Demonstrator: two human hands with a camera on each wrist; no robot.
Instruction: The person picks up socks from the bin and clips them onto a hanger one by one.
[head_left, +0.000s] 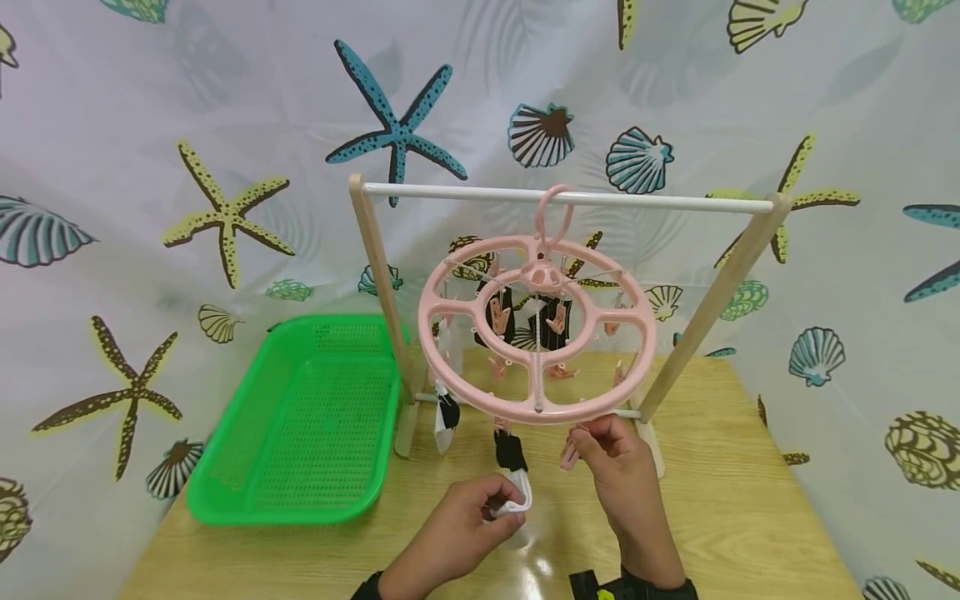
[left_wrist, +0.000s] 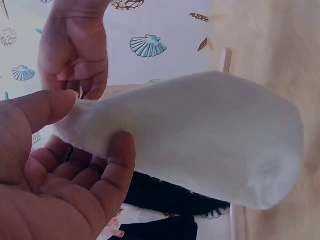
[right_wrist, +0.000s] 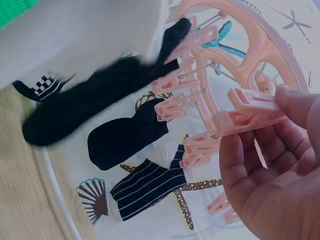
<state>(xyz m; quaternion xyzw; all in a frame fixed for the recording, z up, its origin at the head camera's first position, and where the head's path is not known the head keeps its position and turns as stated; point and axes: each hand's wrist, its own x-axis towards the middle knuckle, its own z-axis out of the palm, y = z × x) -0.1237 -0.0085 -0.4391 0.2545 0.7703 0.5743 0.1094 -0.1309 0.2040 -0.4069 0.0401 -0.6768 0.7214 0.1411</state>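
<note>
My left hand (head_left: 468, 521) pinches a white sock (left_wrist: 215, 135) near one end between thumb and fingers, below the front of a round pink clip hanger (head_left: 435, 367). Its toe points away from the hand in the left wrist view. Slightly to the right, my right hand (head_left: 626, 467) squeezes a pink clothespin (right_wrist: 247, 110) hanging from the outer ring; nothing is between its tips. The sock and clothespin are apart. Other socks hang from the hanger's clips: a plain black sock (right_wrist: 127, 137), a striped sock (right_wrist: 150, 185) and a longer black sock (right_wrist: 85, 102).
The hanger hooks over the white bar (head_left: 465, 193) of a wooden-legged stand (head_left: 708, 312). A green plastic basket (head_left: 198, 492) sits left on the wooden table (head_left: 735, 500). Behind is a curtain (head_left: 247, 83) printed with starfish and shells. Several other pink clips dangle around the rings.
</note>
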